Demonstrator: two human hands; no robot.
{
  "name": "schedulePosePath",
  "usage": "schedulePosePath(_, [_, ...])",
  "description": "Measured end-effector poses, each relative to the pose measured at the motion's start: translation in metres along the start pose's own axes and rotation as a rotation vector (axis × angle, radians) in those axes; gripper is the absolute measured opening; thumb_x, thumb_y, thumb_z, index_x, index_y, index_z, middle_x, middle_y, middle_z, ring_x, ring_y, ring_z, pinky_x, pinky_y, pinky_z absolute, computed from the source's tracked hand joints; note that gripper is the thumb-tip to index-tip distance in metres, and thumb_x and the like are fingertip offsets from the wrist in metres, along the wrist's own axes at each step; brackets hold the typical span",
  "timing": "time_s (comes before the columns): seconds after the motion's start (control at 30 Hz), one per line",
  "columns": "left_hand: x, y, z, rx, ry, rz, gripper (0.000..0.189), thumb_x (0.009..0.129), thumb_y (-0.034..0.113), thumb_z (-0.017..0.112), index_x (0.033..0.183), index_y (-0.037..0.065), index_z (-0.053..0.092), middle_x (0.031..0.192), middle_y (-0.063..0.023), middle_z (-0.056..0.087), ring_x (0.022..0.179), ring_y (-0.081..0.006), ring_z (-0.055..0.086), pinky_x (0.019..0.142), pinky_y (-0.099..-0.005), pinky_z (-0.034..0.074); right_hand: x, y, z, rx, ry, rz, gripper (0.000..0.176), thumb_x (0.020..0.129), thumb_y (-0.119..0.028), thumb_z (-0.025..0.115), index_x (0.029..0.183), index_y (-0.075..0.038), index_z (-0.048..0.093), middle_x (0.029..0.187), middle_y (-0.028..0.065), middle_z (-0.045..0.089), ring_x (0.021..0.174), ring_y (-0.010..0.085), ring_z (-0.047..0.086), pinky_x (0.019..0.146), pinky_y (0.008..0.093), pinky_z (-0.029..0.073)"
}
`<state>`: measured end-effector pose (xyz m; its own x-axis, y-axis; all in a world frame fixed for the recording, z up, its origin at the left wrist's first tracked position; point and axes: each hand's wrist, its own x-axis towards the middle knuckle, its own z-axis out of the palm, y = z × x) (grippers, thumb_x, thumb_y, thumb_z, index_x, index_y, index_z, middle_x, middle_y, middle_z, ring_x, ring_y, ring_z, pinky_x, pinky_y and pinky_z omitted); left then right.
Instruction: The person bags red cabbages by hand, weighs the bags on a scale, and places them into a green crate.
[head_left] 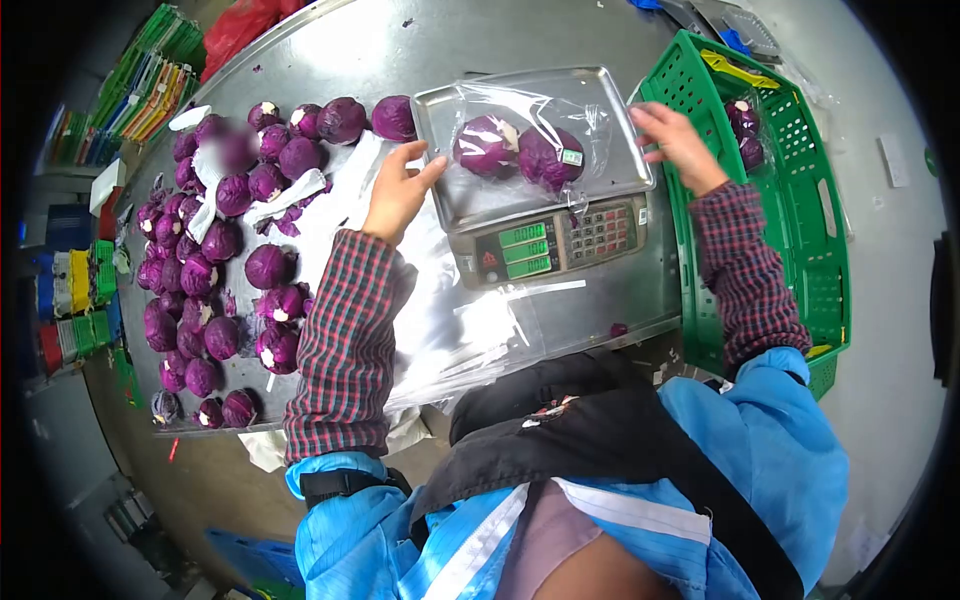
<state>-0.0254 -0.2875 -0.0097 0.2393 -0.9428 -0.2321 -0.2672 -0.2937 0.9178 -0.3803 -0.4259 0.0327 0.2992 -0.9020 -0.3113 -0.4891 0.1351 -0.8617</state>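
Two red cabbages (488,148) in a clear plastic bag lie on the metal weighing tray (618,170). A small label (571,157) shows on the bag. Beneath the tray sits a digital scale (597,235) with lit green displays. My left hand (400,190) is at the tray's left edge, fingers apart and holding nothing. On the other side, my right hand (683,145) hovers by the tray's right rim with its fingers spread, also holding nothing.
Many loose red cabbages (270,266) cover the left of the metal table (440,45). Clear plastic bags (440,340) lie in front of the scale. At the right stands a green crate (700,290) with bagged cabbages (742,120) inside. Stacked colored crates (150,85) are at far left.
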Motion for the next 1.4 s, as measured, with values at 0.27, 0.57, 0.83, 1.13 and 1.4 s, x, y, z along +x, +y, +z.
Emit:
schedulePosePath(0.27, [-0.022,-0.010,-0.024,-0.115,-0.107,-0.020,0.048,0.088,0.026,0.066,0.128,0.004,0.052,0.130,-0.0120,0.052,0.110,-0.0213,0.055,0.087,-0.0339,0.046,-0.072,-0.004,-0.027,-0.026,0.171,0.039,0.061,0.084,-0.043,0.065,0.133,-0.011,0.048,0.120,0.0014,0.054,0.104,0.0123,0.052,0.083,0.0289,0.044])
schedulePosePath(0.57, [-0.022,-0.011,-0.008,-0.142,-0.137,-0.061,0.056,0.088,0.026,0.066,0.134,0.003,0.044,0.132,-0.0141,0.048,0.111,-0.0223,0.053,0.087,-0.0345,0.047,-0.027,-0.021,-0.027,-0.271,0.207,-0.220,0.075,0.077,-0.045,0.071,0.134,-0.003,0.046,0.136,0.0189,0.046,0.127,0.0266,0.044,0.099,0.0374,0.039])
schedulePosePath(0.83, [-0.006,-0.001,0.046,-0.109,0.082,-0.117,0.079,0.081,0.034,0.074,0.139,-0.001,0.033,0.134,-0.0161,0.044,0.096,-0.0176,0.056,0.077,-0.0302,0.048,0.082,-0.067,0.037,-0.577,-0.439,-0.429,0.082,0.077,-0.052,0.069,0.129,0.007,0.048,0.131,0.0252,0.051,0.121,0.0338,0.050,0.101,0.0354,0.041])
schedulePosePath(1.13, [0.010,0.075,0.098,-0.376,0.064,-0.144,0.058,0.088,0.023,0.067,0.135,0.004,0.039,0.116,-0.0076,0.054,0.094,-0.0169,0.059,0.079,-0.0350,0.051,0.096,0.001,0.053,0.354,-0.930,0.092,0.039,0.081,-0.021,0.073,0.111,0.001,0.060,0.096,0.0087,0.068,0.082,0.0158,0.065,0.070,0.0308,0.054])
schedulePosePath(1.4, [0.043,0.238,0.212,-0.458,-0.179,0.380,0.065,0.090,0.020,0.063,0.143,0.005,0.030,0.139,-0.0148,0.038,0.110,-0.0213,0.056,0.083,-0.0318,0.052,0.056,-0.004,-0.171,0.674,-0.284,-0.402,0.029,0.092,-0.025,0.059,0.110,-0.003,0.064,0.097,0.0033,0.066,0.087,0.0095,0.061,0.075,0.0250,0.050])
